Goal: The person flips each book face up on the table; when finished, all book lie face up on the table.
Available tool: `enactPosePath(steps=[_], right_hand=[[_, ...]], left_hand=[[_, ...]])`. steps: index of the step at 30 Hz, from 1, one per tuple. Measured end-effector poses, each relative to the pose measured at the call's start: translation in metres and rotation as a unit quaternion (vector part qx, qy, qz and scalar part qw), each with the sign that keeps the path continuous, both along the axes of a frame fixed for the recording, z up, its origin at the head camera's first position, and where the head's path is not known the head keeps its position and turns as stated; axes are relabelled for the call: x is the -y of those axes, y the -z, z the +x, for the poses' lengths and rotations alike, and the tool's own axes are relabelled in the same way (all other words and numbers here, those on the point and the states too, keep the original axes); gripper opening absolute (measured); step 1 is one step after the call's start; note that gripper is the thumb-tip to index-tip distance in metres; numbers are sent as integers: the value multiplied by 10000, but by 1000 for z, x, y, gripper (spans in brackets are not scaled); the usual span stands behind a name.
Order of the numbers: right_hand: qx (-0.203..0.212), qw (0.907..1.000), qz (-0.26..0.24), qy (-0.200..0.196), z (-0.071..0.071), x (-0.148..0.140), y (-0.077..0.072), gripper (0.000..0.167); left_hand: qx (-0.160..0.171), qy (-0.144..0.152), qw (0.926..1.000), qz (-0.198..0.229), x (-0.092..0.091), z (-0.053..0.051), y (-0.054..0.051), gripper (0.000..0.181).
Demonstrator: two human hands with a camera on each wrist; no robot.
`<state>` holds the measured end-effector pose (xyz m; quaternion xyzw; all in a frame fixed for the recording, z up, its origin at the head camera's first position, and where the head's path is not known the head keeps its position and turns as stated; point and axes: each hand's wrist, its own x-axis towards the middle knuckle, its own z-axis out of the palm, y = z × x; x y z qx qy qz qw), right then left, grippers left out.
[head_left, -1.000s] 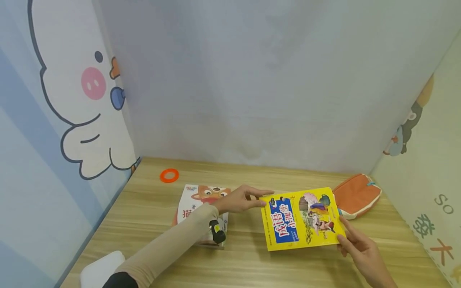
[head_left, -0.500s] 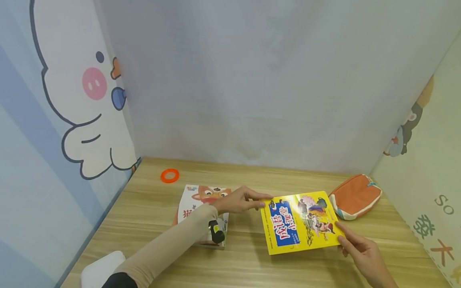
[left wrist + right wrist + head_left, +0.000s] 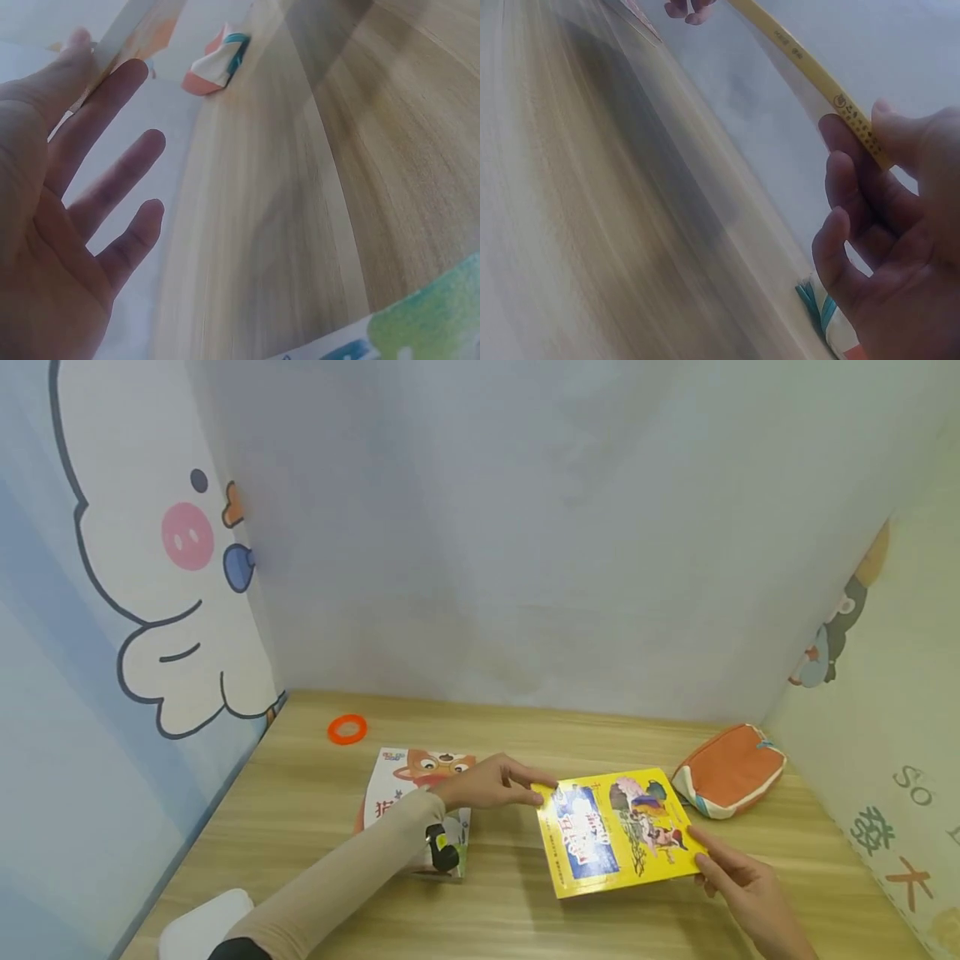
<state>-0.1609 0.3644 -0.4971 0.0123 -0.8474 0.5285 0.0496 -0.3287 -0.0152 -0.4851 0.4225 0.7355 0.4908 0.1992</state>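
A yellow book (image 3: 652, 852) with a blue title panel and colourful figures is held above the table between both hands. My left hand (image 3: 491, 782) pinches its left upper corner between thumb and finger; in the left wrist view the other fingers are spread apart. At the opposite side, my right hand (image 3: 738, 881) pinches the right edge, thumb on top. The right wrist view shows the yellow spine (image 3: 802, 60) between thumb and fingers. Under my left forearm lies a white book (image 3: 390, 777) with an orange cartoon animal, partly hidden by the sleeve.
An orange and white pouch (image 3: 731, 772) lies at the right, behind the yellow book. An orange ring (image 3: 347, 729) rests at the back left of the wooden table (image 3: 300, 802). A white object (image 3: 206, 927) sits at the front left. Printed cloth walls stand around the table.
The yellow book has tilted and shifted slightly down and left, with glare now on its title panel. Both hands have kept their grip. The whole view has shifted a little.
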Motion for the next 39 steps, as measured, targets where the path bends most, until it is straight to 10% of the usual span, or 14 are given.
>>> enactPosePath(steps=[39], right_hand=[[982, 9951, -126, -70, 0, 7, -4, 49]], left_hand=[[250, -206, 9994, -123, 6, 5, 6, 49]])
